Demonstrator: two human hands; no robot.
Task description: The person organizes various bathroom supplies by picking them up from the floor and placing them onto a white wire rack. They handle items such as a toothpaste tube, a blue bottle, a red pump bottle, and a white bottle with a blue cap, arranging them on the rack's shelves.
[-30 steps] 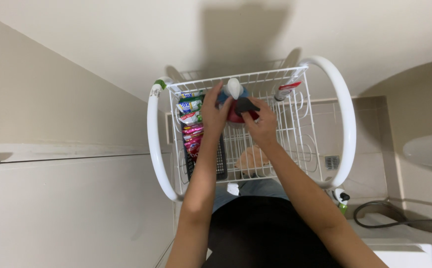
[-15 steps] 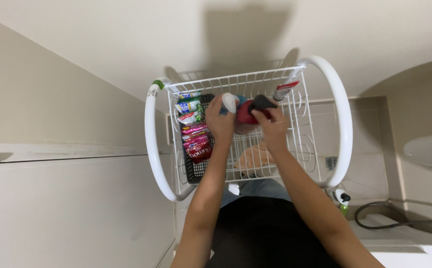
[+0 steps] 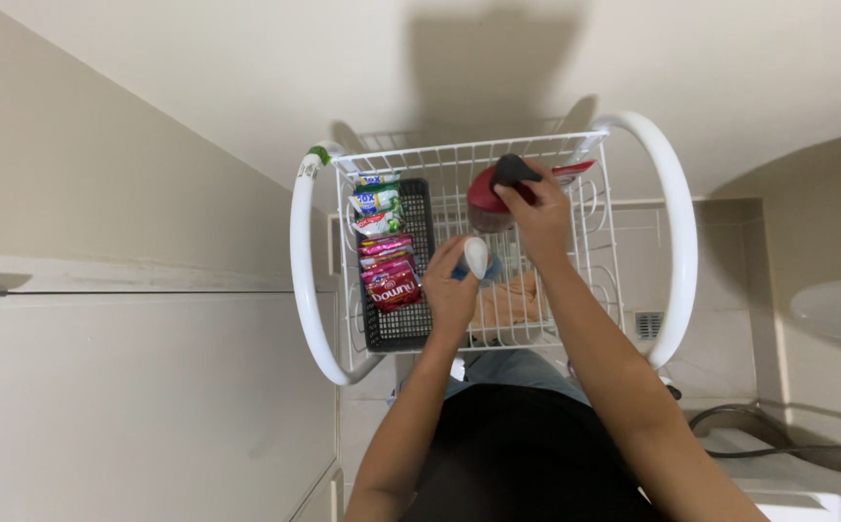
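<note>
A white wire basket rack (image 3: 459,155) with curved white side rails stands below me. My left hand (image 3: 451,290) is closed around a small bottle with a white cap (image 3: 476,256), over the middle of the basket. At the far end my right hand (image 3: 534,208) grips a red container with a dark lid (image 3: 498,188). A black plastic tray (image 3: 401,329) on the basket's left side holds several pink, white and green sachets (image 3: 386,256).
A beige wall and ledge (image 3: 101,280) run along the left. A floor drain (image 3: 649,324) shows right of the rack. A dark hose (image 3: 787,445) and a white fixture (image 3: 840,309) are at the right. My foot (image 3: 507,304) shows through the wires.
My left hand has pulled back toward me with the white-capped bottle. My right hand has stayed at the basket's far end, holding the red container.
</note>
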